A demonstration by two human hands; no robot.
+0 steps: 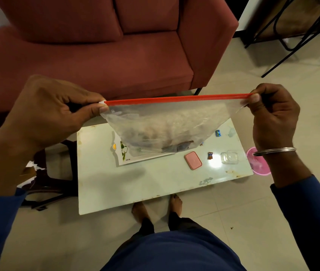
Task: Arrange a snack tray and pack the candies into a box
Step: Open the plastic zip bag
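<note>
We pinch the soft, light bag (167, 130) by its red strip (176, 98) with our left hand (57, 112) and right hand (272, 114), 1 at each end.

zip bag (167, 130): clear plastic with a red zip strip along the top, stretched out level and held up in the air over the worktop, some wrapped stuff bunched at the bottom, too blurry to tell what

tray (135, 159): flat white thing with a leafy print, lying on the worktop, mostly hidden behind the bag

blue candy (217, 133): tiny blue wrapper, far right side of the worktop

brown candy (210, 155): dark wrapper, sitting between the pink lid and the clear box

clear box (229, 157): small see-through plastic tub, near the right edge

pink lid (193, 160): flat rounded rectangle, just right of the tray
</note>
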